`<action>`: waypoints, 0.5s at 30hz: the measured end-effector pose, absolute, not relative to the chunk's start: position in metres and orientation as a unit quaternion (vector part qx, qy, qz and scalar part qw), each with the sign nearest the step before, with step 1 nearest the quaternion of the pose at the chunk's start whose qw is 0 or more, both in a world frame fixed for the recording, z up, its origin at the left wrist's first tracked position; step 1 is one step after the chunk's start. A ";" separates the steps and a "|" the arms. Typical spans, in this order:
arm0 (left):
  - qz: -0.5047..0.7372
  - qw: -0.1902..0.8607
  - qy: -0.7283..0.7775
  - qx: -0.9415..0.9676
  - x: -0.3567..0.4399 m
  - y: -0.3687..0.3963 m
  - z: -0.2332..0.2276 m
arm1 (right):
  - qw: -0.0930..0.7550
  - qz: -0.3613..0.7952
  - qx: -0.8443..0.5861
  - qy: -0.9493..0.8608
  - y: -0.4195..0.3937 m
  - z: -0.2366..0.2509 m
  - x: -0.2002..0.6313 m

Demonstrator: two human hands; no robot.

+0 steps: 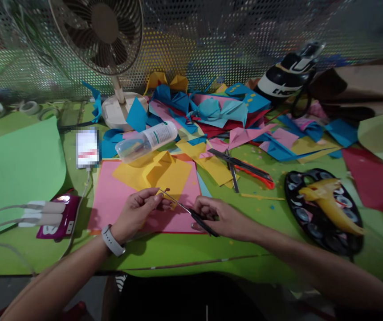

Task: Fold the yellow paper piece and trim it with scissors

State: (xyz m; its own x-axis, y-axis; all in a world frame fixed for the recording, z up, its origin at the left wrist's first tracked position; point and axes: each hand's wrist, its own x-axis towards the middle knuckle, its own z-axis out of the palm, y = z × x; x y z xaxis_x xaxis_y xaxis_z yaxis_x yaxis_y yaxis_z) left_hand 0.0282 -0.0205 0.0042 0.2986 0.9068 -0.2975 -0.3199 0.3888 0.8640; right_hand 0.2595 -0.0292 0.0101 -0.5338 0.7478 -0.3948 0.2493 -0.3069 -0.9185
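- Left hand [138,209] fingers pinch a tiny paper scrap [167,190] over the pink sheet [111,200].
- Right hand [223,218] fingers curl around small scissors [191,213], tips at the scrap.
- Beyond the fingers: yellow paper [165,171], plastic bottle [146,141].

2 hands [134,214], 2 pairs of scissors [191,214], 1 fan [101,31], 1 bottle [146,141], 1 palette [323,211].

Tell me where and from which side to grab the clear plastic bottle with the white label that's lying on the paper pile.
Grip the clear plastic bottle around its labelled middle, coming from above with fingers across its width. It lies on its side, slanting across the yellow paper sheets, so the round body is exposed on top. The clear capped end toward the left is narrower and gives less hold.
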 end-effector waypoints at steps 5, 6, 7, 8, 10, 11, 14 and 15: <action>0.419 0.723 0.416 0.358 0.028 -0.020 0.004 | 0.178 0.677 -0.455 -0.551 -0.029 0.011 0.259; 0.419 0.723 0.417 0.358 0.028 -0.020 0.004 | 0.176 0.676 -0.457 -0.551 -0.029 0.010 0.259; 0.418 0.723 0.417 0.359 0.028 -0.020 0.004 | 0.175 0.673 -0.460 -0.552 -0.029 0.010 0.259; 0.418 0.723 0.417 0.359 0.028 -0.020 0.005 | 0.175 0.671 -0.463 -0.552 -0.029 0.010 0.259; 0.417 0.723 0.418 0.360 0.028 -0.020 0.006 | 0.176 0.667 -0.467 -0.554 -0.029 0.009 0.260; 0.416 0.722 0.420 0.359 0.029 -0.020 0.006 | 0.177 0.666 -0.467 -0.554 -0.029 0.009 0.260; 0.415 0.718 0.430 0.356 0.029 -0.019 0.007 | 0.180 0.667 -0.471 -0.549 -0.029 0.008 0.259; 0.416 0.717 0.435 0.353 0.029 -0.019 0.007 | 0.181 0.668 -0.472 -0.547 -0.029 0.008 0.259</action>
